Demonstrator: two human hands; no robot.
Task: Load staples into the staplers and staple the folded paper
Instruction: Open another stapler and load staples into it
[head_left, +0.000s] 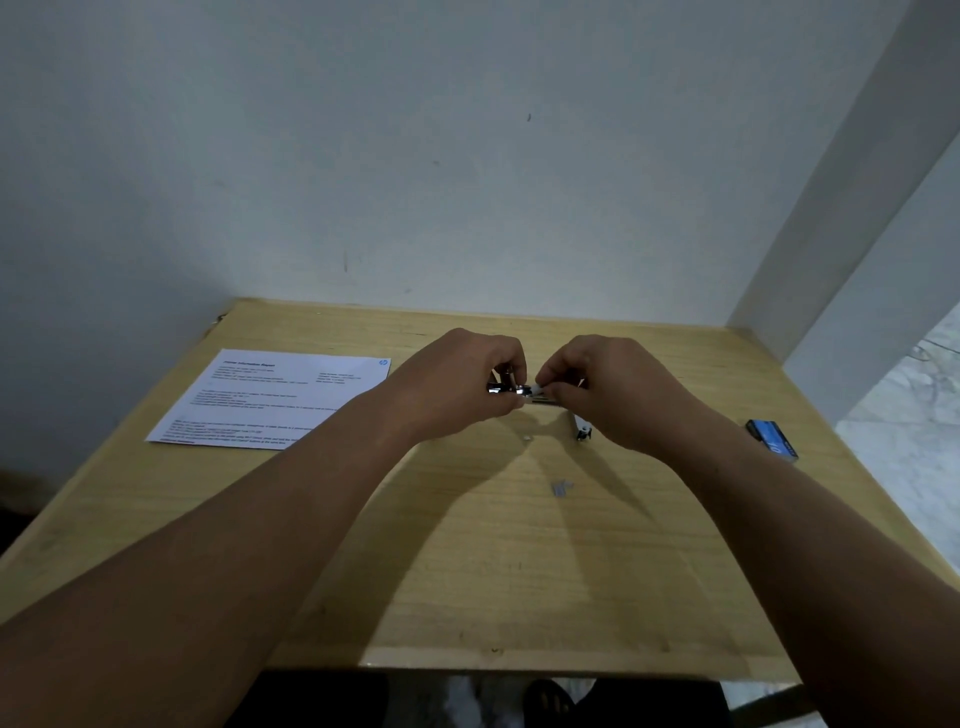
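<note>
A small metal stapler (511, 391) is held above the middle of the wooden table (467, 561). My left hand (457, 384) grips its left end with curled fingers. My right hand (608, 392) pinches the stapler's right end, where a pale strip pokes out. Most of the stapler is hidden by my fingers. A printed sheet of paper (270, 397) lies flat at the back left. A blue staple box (772, 439) sits at the right edge. A few loose staples (561, 488) lie on the table in front of my hands.
A small black-and-white part (583, 433) stands on the table under my right hand, and a tiny white bit (527, 438) lies near it. A white wall rises behind the table. A white post (831, 218) stands at the back right.
</note>
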